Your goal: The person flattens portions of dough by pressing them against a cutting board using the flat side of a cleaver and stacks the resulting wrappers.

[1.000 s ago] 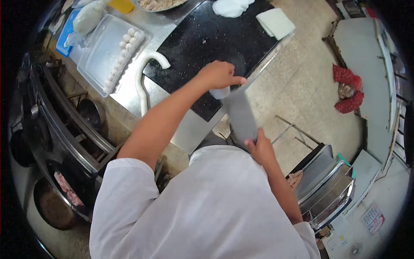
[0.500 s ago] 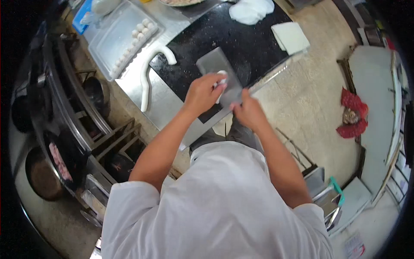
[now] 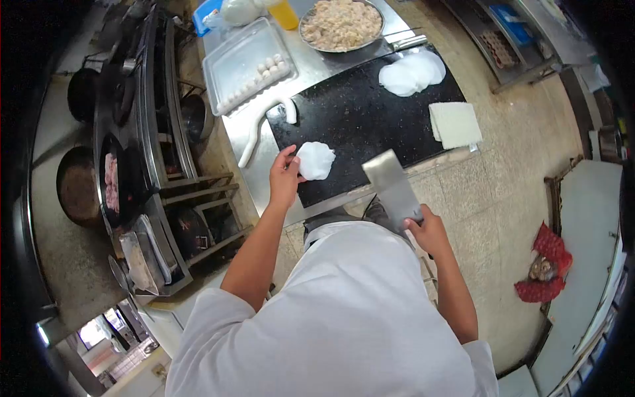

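My left hand (image 3: 285, 177) is at the near left corner of the black board (image 3: 344, 132), its fingers pinching the left edge of a thin white dough wrapper (image 3: 316, 161). My right hand (image 3: 429, 231) grips a broad-bladed cleaver (image 3: 391, 182) by its handle end. The blade is off the board's near edge, tilted up and to the left. A bent white dough rope (image 3: 254, 129) lies across the board's left edge onto the metal counter. At the far right of the board is a pile of flat white wrappers (image 3: 411, 73).
A folded white cloth (image 3: 455, 124) lies at the board's right edge. Behind stand a bowl of minced filling (image 3: 341, 25), a yellow container (image 3: 283, 13) and a clear tray (image 3: 231, 63) with small dough balls. Stoves with pans (image 3: 79, 185) are on the left.
The cleaver has come off the dough and moved right and toward me in my right hand. My left hand has moved from the blade to the flat wrapper's edge. The view has shifted.
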Demonstrator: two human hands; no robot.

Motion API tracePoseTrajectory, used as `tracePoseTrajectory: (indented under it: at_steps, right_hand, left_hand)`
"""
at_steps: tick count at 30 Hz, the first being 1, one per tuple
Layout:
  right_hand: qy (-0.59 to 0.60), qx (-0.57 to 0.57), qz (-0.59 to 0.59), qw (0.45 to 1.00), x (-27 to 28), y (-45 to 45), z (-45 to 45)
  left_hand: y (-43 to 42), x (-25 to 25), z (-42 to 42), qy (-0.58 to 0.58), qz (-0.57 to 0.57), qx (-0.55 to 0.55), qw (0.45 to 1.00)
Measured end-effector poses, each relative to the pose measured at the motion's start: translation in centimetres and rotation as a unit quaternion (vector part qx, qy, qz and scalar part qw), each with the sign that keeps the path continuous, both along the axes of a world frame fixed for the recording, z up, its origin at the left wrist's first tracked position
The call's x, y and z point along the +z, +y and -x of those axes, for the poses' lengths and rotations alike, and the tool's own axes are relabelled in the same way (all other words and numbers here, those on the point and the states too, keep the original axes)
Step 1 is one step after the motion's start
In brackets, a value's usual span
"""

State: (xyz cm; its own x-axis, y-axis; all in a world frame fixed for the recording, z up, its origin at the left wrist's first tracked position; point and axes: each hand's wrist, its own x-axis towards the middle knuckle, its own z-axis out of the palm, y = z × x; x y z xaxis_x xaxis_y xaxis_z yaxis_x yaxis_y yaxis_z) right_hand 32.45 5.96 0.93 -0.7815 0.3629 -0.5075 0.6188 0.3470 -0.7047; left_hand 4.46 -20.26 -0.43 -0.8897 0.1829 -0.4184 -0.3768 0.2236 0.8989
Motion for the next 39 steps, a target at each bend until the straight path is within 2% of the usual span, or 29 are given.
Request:
tracePoseTrajectory:
  at_steps: [4,6,7,10,14,16,19,20,21,23,24,28,30,31,33,34,37,39]
  right_hand:
    - [0.017,-0.039,-0.017,0.999,-0.7,2.1,-1.5]
    - [0.033,-0.055,-0.017,0.998,-1.2,2.9,-1.9]
    - [0.044,-0.071,-0.017,0.996,-1.2,2.9,-2.0]
    - [0.06,-0.109,-0.003,0.992,-0.4,2.8,-2.4]
    - [0.047,-0.178,0.059,0.981,-0.3,2.9,-4.3]
    - [0.056,-0.195,0.058,0.978,-0.4,2.8,-5.3]
    - [0.067,-0.24,0.072,0.966,1.0,2.3,-5.4]
    - [0.07,-0.265,0.087,0.958,1.8,2.0,-5.5]
    - [0.068,-0.266,0.085,0.958,2.4,1.9,-5.5]
    - [0.161,-0.29,0.07,0.941,3.0,1.8,-5.0]
    - [0.163,-0.287,0.074,0.941,3.1,2.1,-4.3]
    - [0.34,-0.375,0.159,0.848,1.2,4.3,0.3]
    - [0.31,-0.448,0.25,0.801,-0.9,5.3,4.2]
    - [0.241,-0.462,0.285,0.804,-2.1,5.8,5.5]
    - [0.14,-0.501,0.301,0.799,-3.2,5.3,6.9]
    - [0.14,-0.498,0.297,0.803,-2.9,4.6,7.5]
    - [0.145,-0.512,0.307,0.789,-0.3,0.9,7.4]
    - [0.096,-0.458,0.215,0.857,1.7,-3.0,8.4]
  left_hand:
    - [1.0,-0.2,-0.3,0.044,0.059,-0.022,0.997]
    - [3.0,0.9,-0.8,0.095,0.045,-0.095,0.99]
    - [4.6,2.0,-1.1,0.095,0.042,-0.095,0.99]
    - [10.1,4.9,-0.8,0.122,0.032,-0.204,0.971]
    - [17.5,5.7,1.9,0.118,-0.068,-0.201,0.97]
    - [20.8,5.5,3.9,0.059,-0.171,-0.142,0.973]
    - [23.5,1.2,8.0,0.03,-0.115,-0.179,0.977]
    - [23.1,-0.6,9.2,0.081,0.012,-0.238,0.968]
    - [22.5,-2.1,9.2,0.078,0.011,-0.238,0.968]
    - [21.1,-3.6,9.3,0.227,0.111,-0.246,0.936]
    - [19.8,-1.9,7.9,0.266,0.111,-0.253,0.924]
    - [11.7,-0.6,5.3,0.302,0.124,-0.281,0.902]
    - [7.9,-1.4,5.2,0.412,0.227,-0.135,0.872]
    - [6.7,-1.4,5.5,0.412,0.224,-0.135,0.873]
    - [4.4,-1.6,6.2,0.438,0.297,0.004,0.848]
    - [3.8,-1.8,7.3,0.436,0.294,0.008,0.851]
    - [2.3,-3.1,10.4,0.452,0.256,-0.112,0.847]
    - [2.1,-4.2,11.7,0.44,0.239,-0.121,0.857]
